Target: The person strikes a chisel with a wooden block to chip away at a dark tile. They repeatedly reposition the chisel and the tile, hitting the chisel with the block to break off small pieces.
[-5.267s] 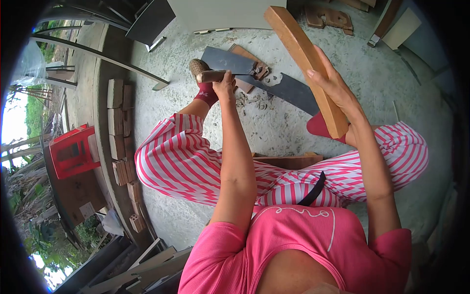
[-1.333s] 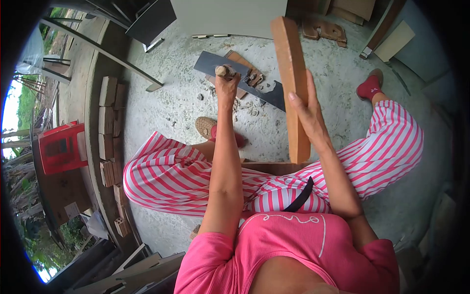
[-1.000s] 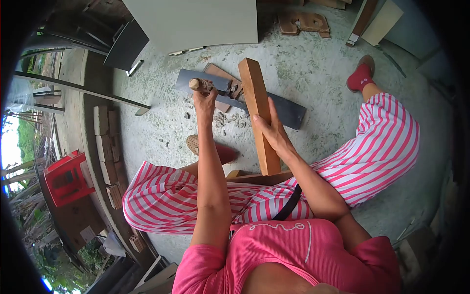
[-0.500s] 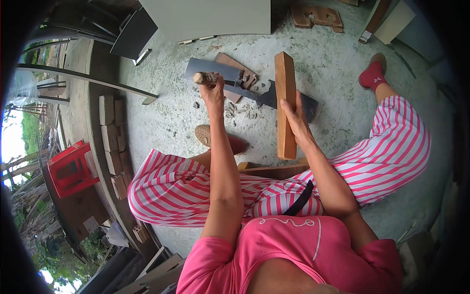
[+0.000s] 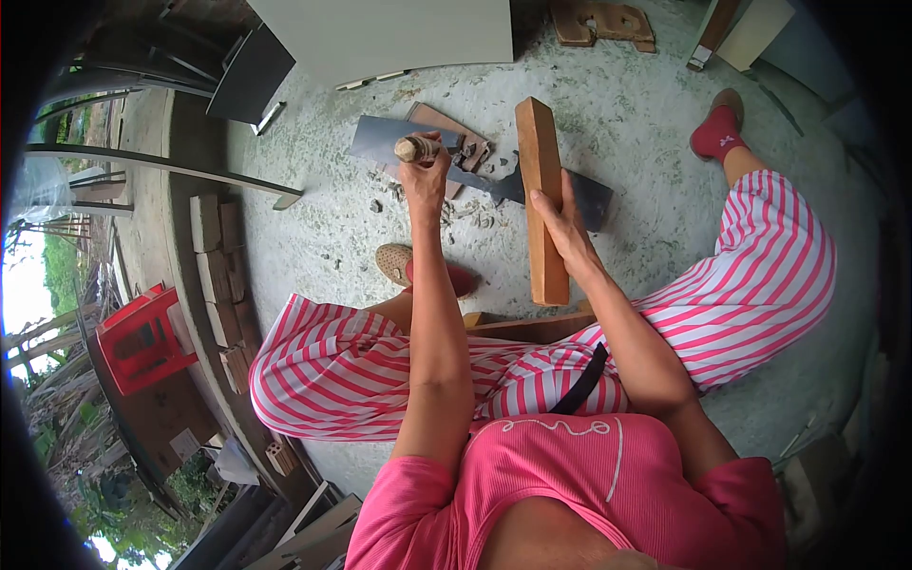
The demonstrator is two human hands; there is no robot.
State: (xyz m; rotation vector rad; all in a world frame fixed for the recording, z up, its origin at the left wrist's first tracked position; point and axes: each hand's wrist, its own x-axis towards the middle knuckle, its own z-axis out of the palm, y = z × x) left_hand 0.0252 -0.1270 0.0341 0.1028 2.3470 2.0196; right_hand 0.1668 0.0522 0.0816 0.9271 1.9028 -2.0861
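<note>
My left hand [image 5: 425, 179] is closed around a wooden-handled tool [image 5: 410, 149], whose handle end points up at the camera. The tool's working end is mostly hidden, so its kind cannot be made out. Wrapped along the side of a long squared wooden block [image 5: 540, 204] is my right hand [image 5: 567, 223], its thumb lying across the near face. Beneath both hands, a flat dark grey panel [image 5: 380, 139] lies on the floor. A brown board piece [image 5: 442, 119] rests by it, with dark broken chips [image 5: 465, 154] scattered on and around them.
A low wooden seat [image 5: 537, 329] shows between my striped trouser legs. Bricks [image 5: 217, 275] line a ledge at left, with a red plastic stool [image 5: 142, 337] beyond. A large pale panel [image 5: 399, 33] stands ahead, and a cut-out board [image 5: 598, 26] lies at the far right.
My left hand and the tool have shifted slightly right, and the handle end now points more towards the camera. The wooden block stays in my right hand; the whole view has shifted a little.
</note>
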